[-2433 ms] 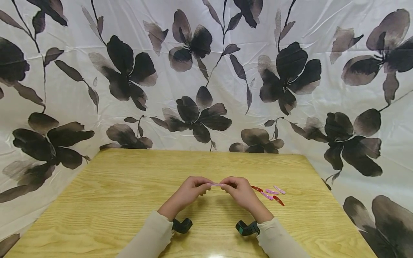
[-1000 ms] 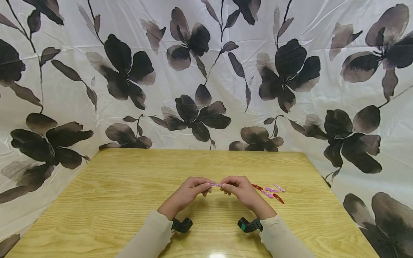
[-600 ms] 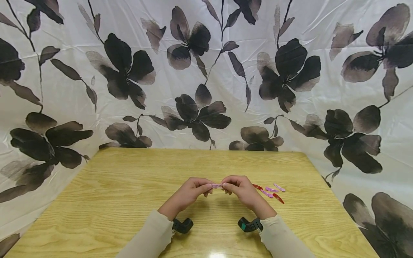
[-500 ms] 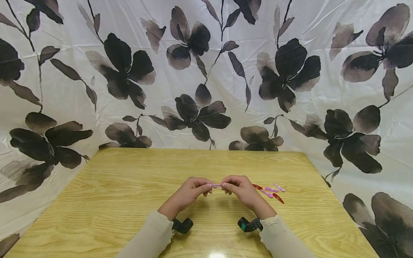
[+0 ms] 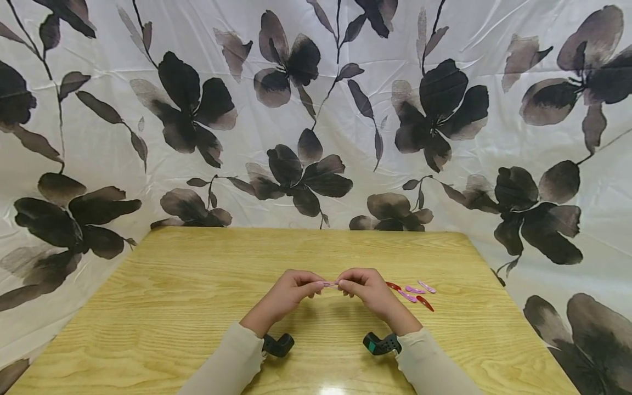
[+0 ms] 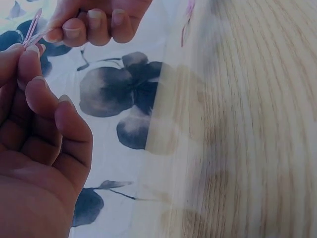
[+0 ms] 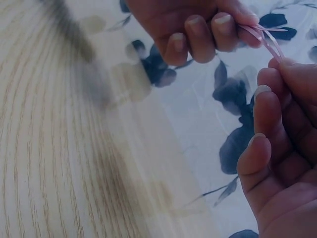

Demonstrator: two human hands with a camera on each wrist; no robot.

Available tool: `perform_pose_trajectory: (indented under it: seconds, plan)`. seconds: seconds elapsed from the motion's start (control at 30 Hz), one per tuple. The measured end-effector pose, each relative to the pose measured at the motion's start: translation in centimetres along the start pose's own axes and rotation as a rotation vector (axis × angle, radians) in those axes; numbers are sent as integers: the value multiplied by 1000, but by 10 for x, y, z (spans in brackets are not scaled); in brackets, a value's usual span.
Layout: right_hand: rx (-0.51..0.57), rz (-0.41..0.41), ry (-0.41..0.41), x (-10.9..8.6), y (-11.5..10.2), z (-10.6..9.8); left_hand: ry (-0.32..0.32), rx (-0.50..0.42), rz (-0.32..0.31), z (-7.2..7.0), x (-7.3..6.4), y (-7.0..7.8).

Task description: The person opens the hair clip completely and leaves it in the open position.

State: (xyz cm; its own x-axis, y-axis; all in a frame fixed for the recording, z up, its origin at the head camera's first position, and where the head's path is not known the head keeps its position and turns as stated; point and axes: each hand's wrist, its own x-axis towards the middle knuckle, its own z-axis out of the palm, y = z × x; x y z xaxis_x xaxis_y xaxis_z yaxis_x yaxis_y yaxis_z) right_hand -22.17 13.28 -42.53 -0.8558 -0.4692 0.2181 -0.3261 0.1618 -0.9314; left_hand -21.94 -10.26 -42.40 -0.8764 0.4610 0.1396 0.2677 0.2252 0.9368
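Observation:
A pink snap hair clip (image 5: 330, 284) is stretched between my two hands above the middle of the table. My left hand (image 5: 288, 292) pinches one end of it between thumb and index finger. The other end is pinched by my right hand (image 5: 366, 291) in the same way. Seen from the right wrist, the clip (image 7: 270, 43) has its thin strips standing apart. The left wrist view also shows the clip (image 6: 32, 29) with its strips spread near the fingertips. The clip's ends are hidden under the fingers.
Right of my right hand lie several loose hair clips: a red clip (image 5: 424, 303), another red clip (image 5: 393, 286) partly behind the hand, and pink clips (image 5: 415, 289). The wooden table (image 5: 173, 307) meets a floral cloth (image 5: 296, 126) hanging behind and beside it.
Both hands keep pinching the pink hair clip at nearly the same spot, with only slight finger shifts. The loose clips lie unmoved.

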Motion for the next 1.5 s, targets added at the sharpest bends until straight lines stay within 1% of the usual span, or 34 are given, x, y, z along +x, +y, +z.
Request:
perform_pose_trajectory:
  seconds: [0.17,0.27,0.33,0.4,0.5,0.57,0.67,0.77,0.93,1.17,1.37,1.5]
  plan:
    - [-22,11,20,1,0,1,24,-2,9,-1,1,-3]
    - [-44,44,45,2,-1,3,29,-11,0,-1,1,-5]
    - [-70,68,55,2,-9,4,31,-18,-5,-1,-2,2]
    - [-85,88,63,3,-12,6,32,-22,-18,-1,-5,9]
    - [-110,96,66,4,-13,8,33,-36,-27,-1,-6,13]
    - [-111,94,72,7,-6,8,38,-40,-38,-2,-3,5]
    - [-141,87,85,10,-3,10,50,-31,-52,-4,1,-7]
    - [-171,77,94,13,-2,12,78,-4,-74,-6,2,-12]
    - [-192,78,102,18,-1,17,141,24,-94,-8,2,-14]
    - [-210,80,103,20,0,22,189,27,-115,-12,3,-16]
    - [-227,75,96,21,4,25,198,54,-125,-15,2,-17]
    - [-246,74,96,23,6,27,201,107,-117,-17,1,-18]
